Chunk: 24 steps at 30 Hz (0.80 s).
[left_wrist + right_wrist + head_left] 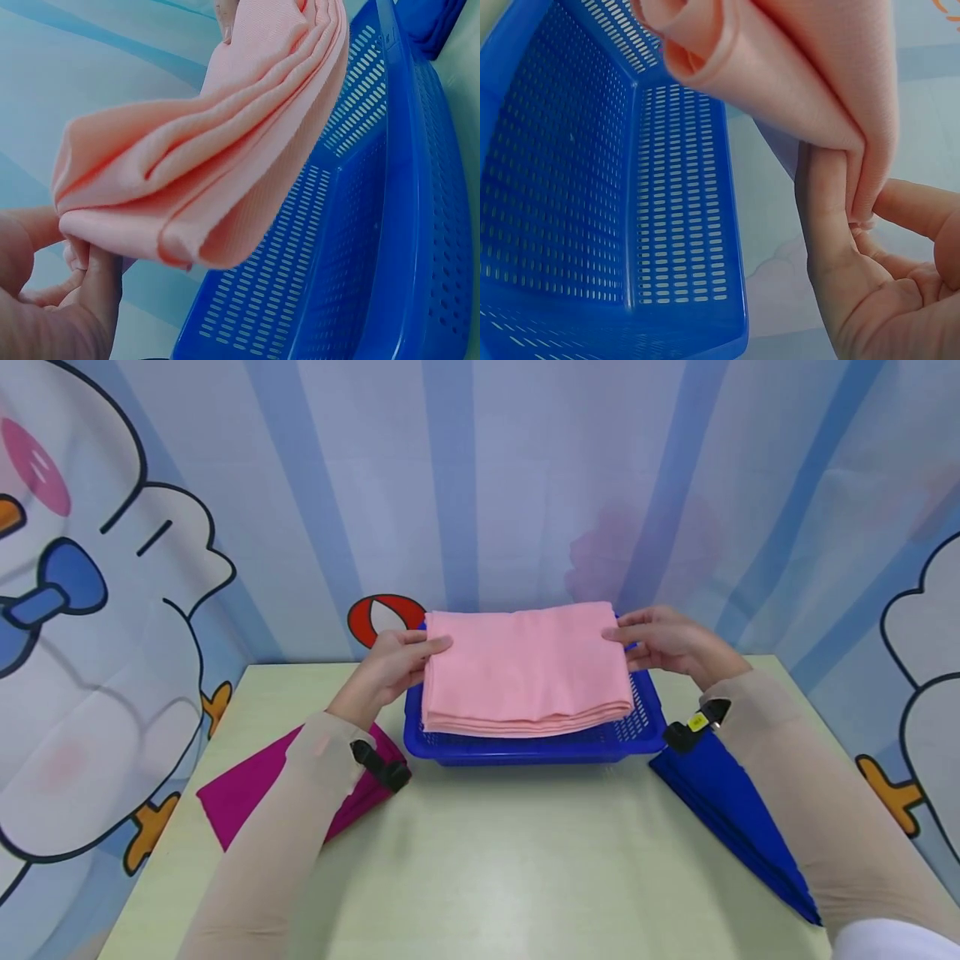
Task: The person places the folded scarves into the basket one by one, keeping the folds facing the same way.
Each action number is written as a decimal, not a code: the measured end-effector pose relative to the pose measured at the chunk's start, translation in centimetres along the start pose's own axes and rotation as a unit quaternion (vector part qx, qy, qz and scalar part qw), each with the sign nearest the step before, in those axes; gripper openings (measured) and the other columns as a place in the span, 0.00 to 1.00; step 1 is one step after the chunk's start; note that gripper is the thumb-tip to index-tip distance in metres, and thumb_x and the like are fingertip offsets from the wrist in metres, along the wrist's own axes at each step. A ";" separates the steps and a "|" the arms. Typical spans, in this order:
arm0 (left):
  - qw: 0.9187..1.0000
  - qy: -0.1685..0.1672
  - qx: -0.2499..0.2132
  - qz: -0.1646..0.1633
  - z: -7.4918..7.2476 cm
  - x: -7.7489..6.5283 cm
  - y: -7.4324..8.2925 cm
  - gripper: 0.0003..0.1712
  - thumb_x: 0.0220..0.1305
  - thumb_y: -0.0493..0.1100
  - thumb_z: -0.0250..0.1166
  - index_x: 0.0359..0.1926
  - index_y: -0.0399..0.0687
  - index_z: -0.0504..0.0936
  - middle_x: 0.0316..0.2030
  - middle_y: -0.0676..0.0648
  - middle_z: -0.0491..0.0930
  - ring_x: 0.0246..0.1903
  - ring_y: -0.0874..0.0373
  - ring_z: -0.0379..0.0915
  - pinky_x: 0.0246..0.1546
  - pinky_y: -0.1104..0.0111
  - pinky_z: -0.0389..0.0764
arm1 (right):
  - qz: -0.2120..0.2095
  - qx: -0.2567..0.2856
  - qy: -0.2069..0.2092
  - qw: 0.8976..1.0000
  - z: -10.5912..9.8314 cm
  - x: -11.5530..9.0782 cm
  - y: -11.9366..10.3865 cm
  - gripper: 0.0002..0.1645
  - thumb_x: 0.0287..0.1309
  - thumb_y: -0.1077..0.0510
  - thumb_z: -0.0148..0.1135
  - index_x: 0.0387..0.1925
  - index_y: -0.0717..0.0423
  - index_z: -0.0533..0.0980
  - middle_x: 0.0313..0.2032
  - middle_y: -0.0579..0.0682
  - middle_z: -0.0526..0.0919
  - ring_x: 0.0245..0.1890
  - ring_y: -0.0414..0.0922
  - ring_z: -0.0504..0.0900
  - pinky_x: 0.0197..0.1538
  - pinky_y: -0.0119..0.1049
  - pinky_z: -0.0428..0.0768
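Note:
A folded pink cloth [525,668] hangs over the blue plastic basket [525,752], held at both ends. My left hand [390,670] pinches its left end, thumb on top and fingers beneath. At the right end, my right hand [671,643] grips the cloth the same way. Several folded layers show along the cloth's side in the left wrist view, where the cloth [225,150] stands above the basket's slotted wall. The right wrist view shows the bare slotted floor and walls of the basket [679,202] below the cloth.
On the table [495,860], a folded magenta cloth [247,789] lies at the left, partly under my left forearm. A folded dark blue cloth [738,827] lies at the right beside the basket. A printed curtain [510,485] stands right behind the table.

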<state>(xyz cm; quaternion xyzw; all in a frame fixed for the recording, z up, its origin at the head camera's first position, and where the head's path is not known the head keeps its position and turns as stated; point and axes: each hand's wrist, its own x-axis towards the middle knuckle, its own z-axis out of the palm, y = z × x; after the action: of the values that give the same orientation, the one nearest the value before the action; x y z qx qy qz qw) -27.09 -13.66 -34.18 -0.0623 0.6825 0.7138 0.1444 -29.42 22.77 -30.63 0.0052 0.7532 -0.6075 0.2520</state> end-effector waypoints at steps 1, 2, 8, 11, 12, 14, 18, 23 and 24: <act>1.000 0.003 0.000 -0.001 0.0 0.1 -0.1 0.30 0.67 0.42 0.67 0.67 0.35 0.72 0.52 0.39 0.80 0.39 0.56 0.84 0.44 0.64 0.84 | 0.002 0.000 0.001 1.000 0.0 0.1 0.0 0.36 0.72 0.57 0.58 0.70 0.72 0.56 0.33 0.48 0.85 0.27 0.42 0.86 0.35 0.33 0.85; 1.000 0.007 0.000 -0.002 0.0 0.2 -0.1 0.31 0.67 0.42 0.67 0.67 0.35 0.72 0.53 0.39 0.80 0.39 0.56 0.84 0.44 0.65 0.84 | 0.002 0.000 0.001 1.000 0.0 0.1 0.0 0.36 0.72 0.57 0.58 0.70 0.71 0.56 0.33 0.48 0.85 0.28 0.42 0.87 0.36 0.34 0.85; 1.000 0.021 -0.001 -0.007 0.2 0.6 -0.2 0.29 0.68 0.42 0.67 0.67 0.36 0.72 0.53 0.38 0.80 0.37 0.57 0.84 0.43 0.65 0.84 | 0.007 -0.010 0.004 1.000 -0.1 0.7 0.1 0.40 0.72 0.57 0.56 0.74 0.71 0.50 0.34 0.48 0.83 0.28 0.42 0.86 0.36 0.34 0.85; 1.000 0.027 0.001 -0.010 0.3 0.9 -0.3 0.29 0.68 0.42 0.67 0.66 0.36 0.73 0.52 0.39 0.80 0.37 0.57 0.84 0.43 0.65 0.84 | 0.010 -0.019 0.009 1.000 0.0 1.1 0.2 0.38 0.72 0.57 0.57 0.72 0.71 0.53 0.34 0.49 0.83 0.28 0.43 0.86 0.36 0.34 0.86; 1.000 0.029 0.001 -0.011 0.3 1.0 -0.4 0.28 0.67 0.42 0.67 0.66 0.36 0.74 0.51 0.39 0.80 0.37 0.57 0.84 0.43 0.65 0.84 | 0.010 -0.023 0.010 1.000 0.0 1.2 0.2 0.37 0.72 0.57 0.57 0.71 0.71 0.55 0.34 0.49 0.83 0.28 0.43 0.86 0.37 0.35 0.86; 0.999 0.030 0.001 -0.013 0.3 1.2 -0.5 0.28 0.67 0.41 0.67 0.65 0.36 0.74 0.51 0.38 0.80 0.37 0.56 0.84 0.43 0.65 0.84 | 0.012 -0.028 0.014 0.999 0.0 1.5 0.2 0.34 0.71 0.57 0.58 0.69 0.71 0.59 0.33 0.50 0.83 0.28 0.44 0.86 0.37 0.35 0.86; 0.999 0.029 0.001 -0.016 0.5 1.5 -0.8 0.29 0.68 0.40 0.67 0.66 0.35 0.73 0.52 0.38 0.80 0.38 0.56 0.83 0.44 0.64 0.84 | 0.012 -0.035 0.013 0.999 0.1 1.9 0.4 0.33 0.71 0.57 0.59 0.67 0.72 0.61 0.33 0.50 0.83 0.28 0.44 0.85 0.36 0.35 0.86; 0.999 0.033 0.011 -0.023 0.8 2.1 -1.0 0.31 0.67 0.41 0.67 0.67 0.35 0.70 0.53 0.38 0.80 0.38 0.54 0.82 0.45 0.63 0.84 | 0.016 -0.045 0.016 0.999 0.1 2.4 0.7 0.33 0.70 0.56 0.59 0.66 0.72 0.61 0.33 0.51 0.82 0.26 0.43 0.84 0.34 0.34 0.85; 0.999 0.035 0.014 -0.024 0.9 2.1 -1.0 0.31 0.67 0.41 0.67 0.68 0.35 0.70 0.53 0.38 0.80 0.39 0.54 0.82 0.45 0.63 0.84 | 0.018 -0.049 0.020 0.998 0.1 2.5 0.8 0.32 0.70 0.56 0.59 0.66 0.72 0.61 0.33 0.51 0.82 0.26 0.43 0.84 0.34 0.33 0.85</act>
<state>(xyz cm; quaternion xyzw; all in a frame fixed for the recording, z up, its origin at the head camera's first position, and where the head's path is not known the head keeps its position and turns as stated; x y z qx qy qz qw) -28.74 -12.50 -35.69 -0.1017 0.6956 0.6976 0.1386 -31.31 22.10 -32.33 0.0189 0.7869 -0.5647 0.2479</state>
